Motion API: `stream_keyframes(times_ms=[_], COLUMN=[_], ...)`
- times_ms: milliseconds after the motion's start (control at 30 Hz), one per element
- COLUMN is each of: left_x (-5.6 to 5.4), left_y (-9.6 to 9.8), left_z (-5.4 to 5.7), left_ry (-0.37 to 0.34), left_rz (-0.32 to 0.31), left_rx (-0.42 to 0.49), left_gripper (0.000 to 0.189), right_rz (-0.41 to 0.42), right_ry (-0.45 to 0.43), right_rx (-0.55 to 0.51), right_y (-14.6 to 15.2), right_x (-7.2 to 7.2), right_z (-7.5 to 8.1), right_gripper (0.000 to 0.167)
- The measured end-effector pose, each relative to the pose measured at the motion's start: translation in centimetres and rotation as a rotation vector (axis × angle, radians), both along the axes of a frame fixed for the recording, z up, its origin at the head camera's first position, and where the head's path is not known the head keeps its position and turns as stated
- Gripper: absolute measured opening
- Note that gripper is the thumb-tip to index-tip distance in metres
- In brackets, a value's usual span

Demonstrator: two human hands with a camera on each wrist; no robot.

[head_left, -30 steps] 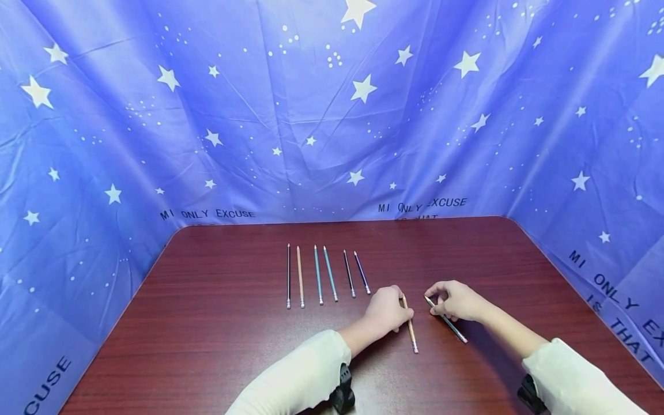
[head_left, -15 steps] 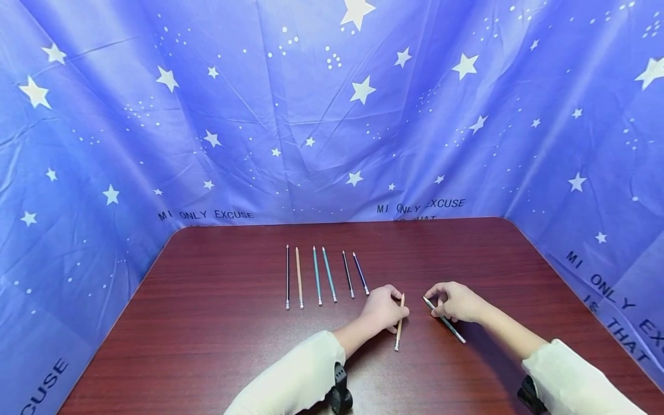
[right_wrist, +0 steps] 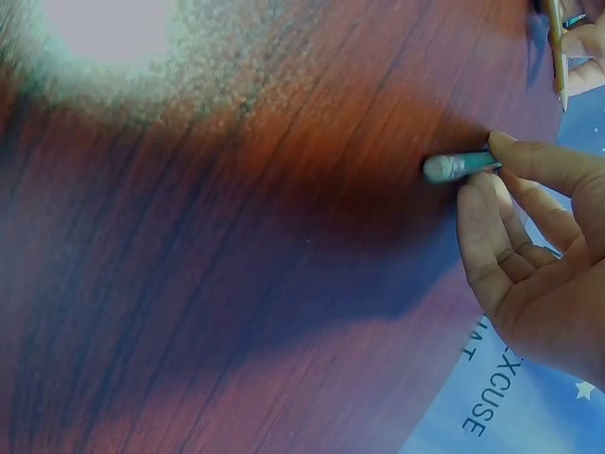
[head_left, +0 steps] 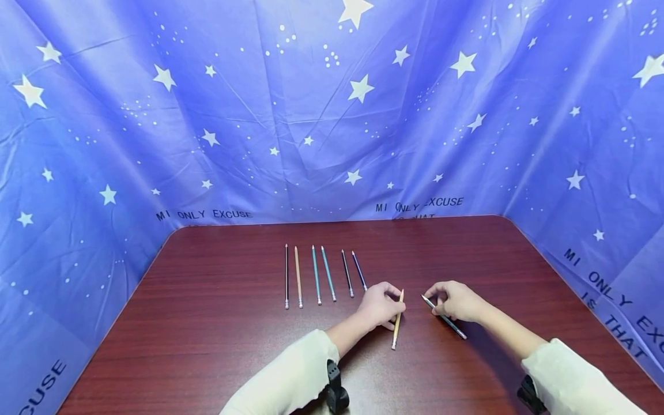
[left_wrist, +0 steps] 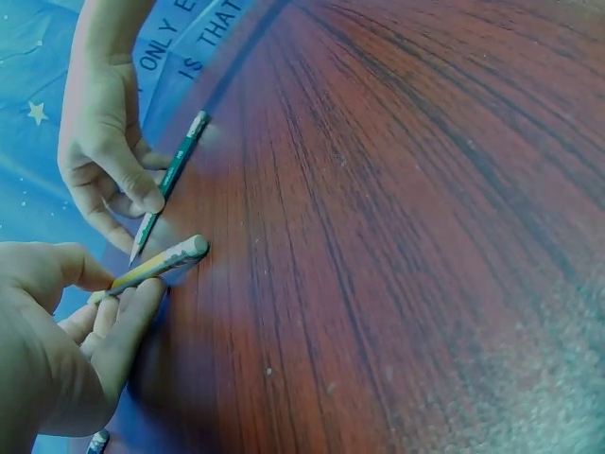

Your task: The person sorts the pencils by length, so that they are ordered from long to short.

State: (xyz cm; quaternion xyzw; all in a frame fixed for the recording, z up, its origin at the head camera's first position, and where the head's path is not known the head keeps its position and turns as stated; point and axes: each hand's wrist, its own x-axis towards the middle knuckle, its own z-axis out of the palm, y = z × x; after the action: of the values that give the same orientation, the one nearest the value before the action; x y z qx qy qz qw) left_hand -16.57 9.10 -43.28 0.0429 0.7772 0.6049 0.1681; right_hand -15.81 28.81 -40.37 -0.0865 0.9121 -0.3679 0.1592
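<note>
My left hand [head_left: 380, 305] pinches a yellow pencil [head_left: 397, 324] between thumb and fingers, its point away from me and its eraser end toward me. In the left wrist view that eraser end [left_wrist: 194, 248] faces the camera. To the right, my right hand [head_left: 457, 301] pinches a dark green pencil [left_wrist: 170, 182], which slants with its tip toward the left hand. Its eraser end [right_wrist: 440, 169] shows in the right wrist view. Just beyond the left hand lies a dark blue pencil [head_left: 359, 270], its near end partly hidden by that hand.
Left of it on the brown table [head_left: 207, 346] lie a black pencil [head_left: 287, 276], a tan pencil [head_left: 298, 278], two teal pencils [head_left: 316, 275] and a dark pencil [head_left: 347, 274], points away. A blue star-patterned cloth [head_left: 311, 115] surrounds the table's back and sides.
My left hand has shifted left and slightly away from me with the yellow pencil, whose eraser end has swung to the left. The right hand has barely moved.
</note>
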Motion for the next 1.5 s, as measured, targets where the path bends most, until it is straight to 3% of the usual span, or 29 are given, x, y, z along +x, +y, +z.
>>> stream_keyframes(times_ms=[300, 533, 933, 1500], left_x=[0.0, 0.1, 0.5, 0.9], left_y=[-0.4, -0.6, -0.2, 0.3], left_z=[0.1, 0.0, 0.5, 0.7], left_ry=[-0.028, -0.041, -0.093, -0.129], left_rz=[0.013, 0.031, 0.069, 0.161], left_rx=[0.052, 0.101, 0.18, 0.381], left_gripper=[0.021, 0.022, 0.026, 0.031], right_rz=[0.009, -0.007, -0.061, -0.146], right_ry=[0.052, 0.033, -0.067, -0.181], right_rx=[0.014, -0.033, -0.152, -0.351], right_y=[-0.1, -0.1, 0.3, 0.5], right_x=[0.0, -0.3, -0.3, -0.7], right_z=[-0.2, -0.3, 0.0, 0.7], right_gripper=[0.033, 0.033, 0.036, 0.054])
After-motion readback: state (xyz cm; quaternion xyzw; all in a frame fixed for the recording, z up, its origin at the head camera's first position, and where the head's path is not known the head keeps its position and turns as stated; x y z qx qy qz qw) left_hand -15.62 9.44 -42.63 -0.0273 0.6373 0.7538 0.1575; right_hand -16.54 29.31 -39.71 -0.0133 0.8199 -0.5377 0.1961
